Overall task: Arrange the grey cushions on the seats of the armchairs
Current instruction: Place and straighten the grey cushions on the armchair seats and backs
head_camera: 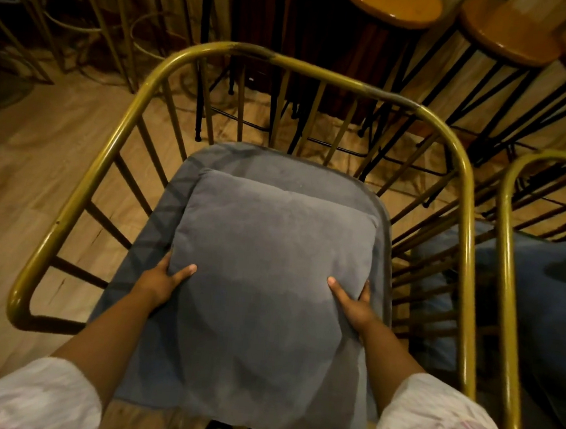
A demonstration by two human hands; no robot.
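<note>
A square grey cushion (271,267) lies over the grey padded seat (278,162) of a gold metal armchair (318,71) right below me. My left hand (163,281) grips the cushion's left edge, thumb on top and fingers underneath. My right hand (352,303) grips its right edge the same way. The cushion's near end hangs over the seat's front towards me.
A second gold armchair (506,263) with a grey seat (537,299) stands close on the right. Wooden bar stools (393,4) on black legs crowd behind the chair back. Gold stool frames (97,27) stand at the far left. Wooden floor (27,163) lies to the left.
</note>
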